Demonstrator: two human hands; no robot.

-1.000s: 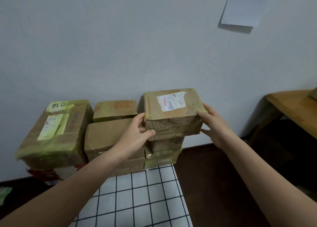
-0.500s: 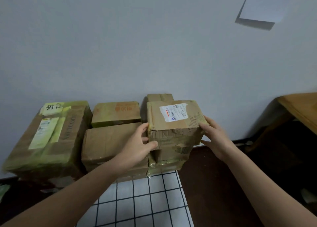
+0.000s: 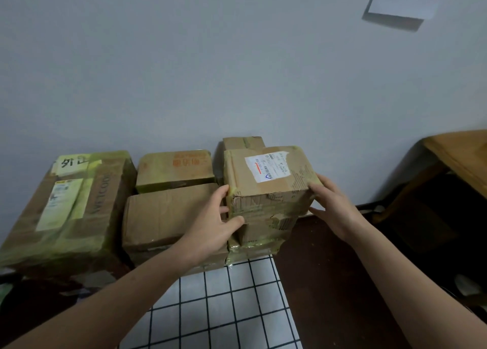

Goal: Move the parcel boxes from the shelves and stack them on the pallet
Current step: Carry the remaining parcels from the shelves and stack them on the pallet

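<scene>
The fingers (image 3: 223, 191) of the left hand (image 3: 210, 230) lie up the left side of the labelled parcel box (image 3: 268, 188) with the thumb hooked across its front face, and the right hand (image 3: 334, 211) mirrors that on the right side, fingers at the top edge and thumb lower down, so both hands clamp the box from opposite sides. The box lies squarely between the two hands, neither one nearer. It is upright and label up at the top of the right-hand column of parcels against the wall, over a smaller yellow-taped box (image 3: 263, 234). I cannot tell whether its full weight is on that box. The grip runs across the box's width, and its depth points away toward the wall. What the next move probably depends on is the room to each side. On the left, the plain brown box (image 3: 168, 214) sits just beside the left hand's knuckles, leaving little room there. On the right there is only open air above the dark floor (image 3: 329, 283). The grid-patterned sheet (image 3: 224, 304) lies in front of the stack, below the forearms.
</scene>
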